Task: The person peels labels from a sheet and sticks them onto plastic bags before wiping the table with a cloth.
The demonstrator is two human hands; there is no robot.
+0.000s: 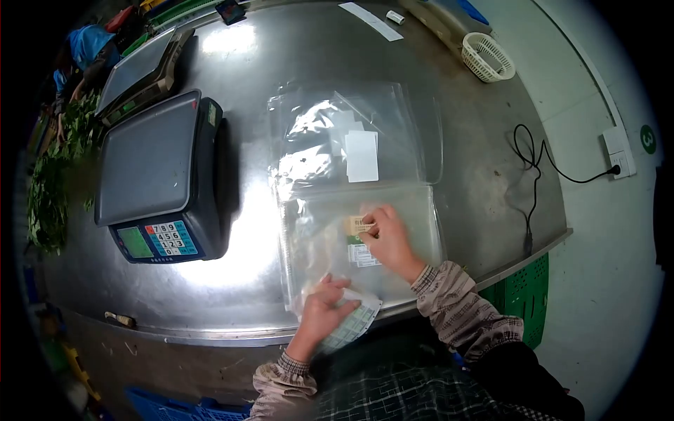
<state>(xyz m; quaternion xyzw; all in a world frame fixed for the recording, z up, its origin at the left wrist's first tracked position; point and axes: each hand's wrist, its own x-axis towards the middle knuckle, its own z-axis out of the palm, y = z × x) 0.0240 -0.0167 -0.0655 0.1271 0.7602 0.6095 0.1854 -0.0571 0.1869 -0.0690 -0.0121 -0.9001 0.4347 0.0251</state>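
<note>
Label (364, 251), tan, green & white, flat w/ clear plastic bag (319, 235) about it; on bag or in it, can't tell. Just L of R grip (390, 242), upper part partly under its fingertips. Long axis approx. fore-and-aft, pointing away from body; R grip nearer, set across label's R side.

R grip: fingers bent, tips bunched almost together at label; pinch vs. press, can't tell. L grip (321, 309): toward body and L of label, fingers part-curled, thumb over printed sheet (361, 319), apparently holding same past near edge of surface (474, 147).

Beyond R grip, away from body: 2nd clear bag (404, 105), w/ white cards (362, 158) on or inside, unclear. Well L of both grips: keypad scale (147, 165), 2nd scale (137, 70) behind, leafy greens (48, 203) further out. R of R grip: black cable (537, 165), plugged into wall outlet (618, 149); white basket (488, 59) far beyond.
</note>
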